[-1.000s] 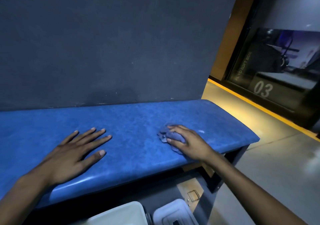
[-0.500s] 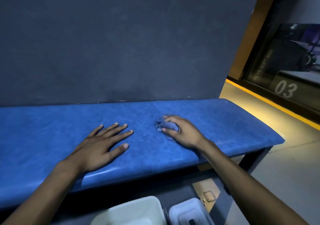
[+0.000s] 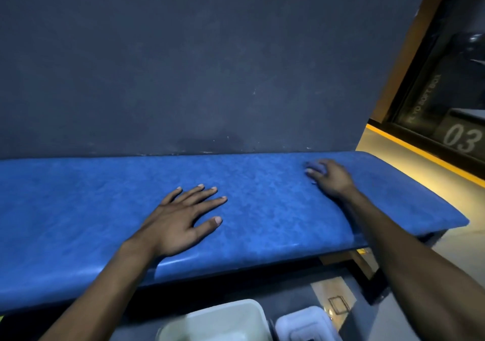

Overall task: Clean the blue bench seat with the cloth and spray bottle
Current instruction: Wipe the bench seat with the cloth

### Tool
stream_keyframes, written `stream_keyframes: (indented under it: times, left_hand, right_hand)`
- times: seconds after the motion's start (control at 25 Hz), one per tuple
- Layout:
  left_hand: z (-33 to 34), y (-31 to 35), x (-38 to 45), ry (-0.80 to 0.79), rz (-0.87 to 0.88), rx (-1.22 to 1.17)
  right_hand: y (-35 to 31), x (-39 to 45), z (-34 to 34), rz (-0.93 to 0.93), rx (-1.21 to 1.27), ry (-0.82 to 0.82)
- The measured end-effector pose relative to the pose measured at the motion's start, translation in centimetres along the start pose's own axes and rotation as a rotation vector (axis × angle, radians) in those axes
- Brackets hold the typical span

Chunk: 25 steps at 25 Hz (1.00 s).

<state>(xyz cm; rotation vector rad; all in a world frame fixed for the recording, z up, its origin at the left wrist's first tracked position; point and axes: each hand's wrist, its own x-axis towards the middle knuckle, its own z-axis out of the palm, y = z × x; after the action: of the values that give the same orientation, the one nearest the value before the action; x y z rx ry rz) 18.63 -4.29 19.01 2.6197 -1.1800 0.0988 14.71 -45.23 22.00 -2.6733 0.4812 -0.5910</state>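
1. Bench (image 3: 262,217): wiping is under way; the far right end is now being covered.
2. Right hand (image 3: 332,177) has swept rightward and back toward the wall, fingers curled round the cloth (image 3: 316,168), pressing it down.
3. Left hand (image 3: 181,218) stays flat, fingers spread, bracing mid-seat.
4. Spray bottle: not visible.

A sports or leisure venue, it seems. A padded blue bench seat (image 3: 262,209) lines a dark wall (image 3: 183,65). Beside it, a glass door (image 3: 451,120) is numbered "03".
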Motion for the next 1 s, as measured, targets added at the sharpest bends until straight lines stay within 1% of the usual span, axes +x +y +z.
stream_keyframes:
  times: [0.08, 0.16, 0.2, 0.28, 0.32, 0.36, 0.44, 0.52, 0.56, 0.64, 0.68, 0.76, 0.84, 0.92, 0.96, 1.0]
  left_hand:
    - [0.0, -0.1, 0.1, 0.009, 0.001, 0.003]
    - [0.0, -0.1, 0.2, 0.006, 0.018, 0.018]
    - [0.0, -0.1, 0.1, 0.007, 0.018, 0.02]
    - [-0.2, -0.1, -0.1, -0.005, 0.004, 0.026]
    - [-0.2, 0.0, -0.2, -0.013, -0.002, 0.025]
    - [-0.2, 0.0, -0.2, -0.017, -0.007, 0.025]
    - [-0.1, 0.0, -0.3, -0.011, -0.017, 0.03]
    - [-0.1, 0.0, -0.1, 0.007, -0.016, 0.036]
    - [-0.1, 0.0, 0.0, 0.019, -0.014, 0.038]
    - [0.0, -0.1, 0.1, 0.043, -0.007, 0.025]
    - [-0.1, -0.1, 0.1, 0.049, -0.006, 0.014]
    - [-0.2, 0.1, 0.1, 0.047, -0.01, 0.008]
    - [-0.2, 0.2, -0.1, 0.033, -0.003, 0.019]
    - [-0.3, 0.2, -0.2, 0.021, -0.003, 0.02]
    - [-0.3, 0.3, -0.3, 0.017, -0.007, 0.02]
    - [-0.4, 0.3, -0.3, 0.014, -0.012, 0.026]
  right_hand:
    - [-6.0, -1.1, 2.9, -0.17, 0.077, -0.077]
    - [-8.7, -5.4, 2.8, -0.307, 0.146, -0.154]
    - [-9.0, -8.1, 1.4, -0.4, 0.175, -0.182]
    - [-6.2, -11.7, -0.9, -0.537, 0.207, -0.243]
    - [-4.1, -12.1, -2.0, -0.526, 0.181, -0.232]
    - [-1.8, -11.3, -2.8, -0.464, 0.144, -0.18]
    - [1.7, -7.8, -3.4, -0.243, 0.022, -0.031]
    - [2.7, -3.6, -2.7, -0.036, -0.05, 0.016]
    - [2.0, -1.8, -1.8, 0.008, -0.059, 0.02]
    - [-0.2, 0.9, 0.2, -0.029, -0.013, 0.0]
    - [-1.8, 0.9, 1.2, -0.115, 0.021, -0.011]
    - [-4.5, -2.5, 1.7, -0.305, 0.114, -0.105]
    - [-4.7, -7.8, -0.3, -0.435, 0.187, -0.208]
    - [-2.1, -11.2, -2.9, -0.459, 0.197, -0.243]
    - [0.0, -11.1, -3.8, -0.401, 0.178, -0.205]
    - [1.9, -9.9, -4.4, -0.335, 0.154, -0.129]
